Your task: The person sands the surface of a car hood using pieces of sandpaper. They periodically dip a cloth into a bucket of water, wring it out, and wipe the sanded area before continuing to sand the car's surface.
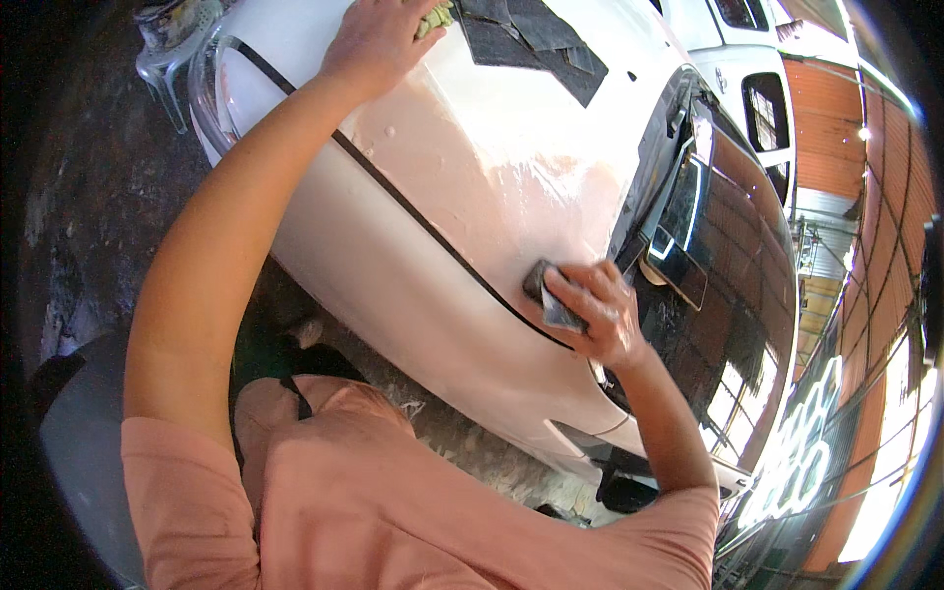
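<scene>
My right hand [602, 320] presses a folded piece of dark grey sandpaper [560, 300] on the wet car hood [462, 187], close to the hood's side seam and the windshield corner. Whether a block lies inside the sandpaper is hidden. Farther forward, my left hand [379, 44] is closed around a yellow-green sponge [435, 18] on the hood, partly cut off by the top edge. Pinkish, dull patches show through the white paint between my hands. Several dark sandpaper sheets [536, 44] lie overlapping on the hood, right of the sponge.
A phone [678, 270] rests at the windshield [728, 324] base near the wiper. At the far left, a clear plastic stool [172, 74] carries a container beside the headlight. Another white vehicle [752, 84] stands behind. The side mirror [627, 494] juts out below my right arm.
</scene>
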Tool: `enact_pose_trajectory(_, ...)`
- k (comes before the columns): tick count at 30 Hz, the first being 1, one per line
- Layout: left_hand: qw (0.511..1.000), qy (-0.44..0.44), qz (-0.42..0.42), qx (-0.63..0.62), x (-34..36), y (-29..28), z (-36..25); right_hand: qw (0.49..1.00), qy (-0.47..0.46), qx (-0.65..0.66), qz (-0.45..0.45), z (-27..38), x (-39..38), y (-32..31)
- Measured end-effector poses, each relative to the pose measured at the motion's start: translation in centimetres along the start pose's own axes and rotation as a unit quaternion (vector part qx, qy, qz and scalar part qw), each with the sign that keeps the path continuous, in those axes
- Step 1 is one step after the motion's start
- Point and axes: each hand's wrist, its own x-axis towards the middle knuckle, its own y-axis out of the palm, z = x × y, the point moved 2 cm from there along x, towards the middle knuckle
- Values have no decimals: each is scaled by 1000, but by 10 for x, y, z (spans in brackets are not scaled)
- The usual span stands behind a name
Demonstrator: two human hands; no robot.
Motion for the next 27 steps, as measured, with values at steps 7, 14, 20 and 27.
enact_pose_trajectory(7, 1000, 17, 11, -17, 1, -1, 1, 990, 91, -85, -64, -28, 80, 13)
enact_pose_trajectory(14, 1000, 7, 27, -11, 6, -4, -8, 995, 71, -69, -28, -34, 30, 10)
enact_pose_trajectory(20, 994, 51, -94, 13, 3, 8, 11, 986, 136, -84, -45, -28, 61, 11)
enact_pose_trajectory(27, 996, 69, 55, 11, 10, -2, 2, 981, 162, -81, -75, -19, 39, -1)
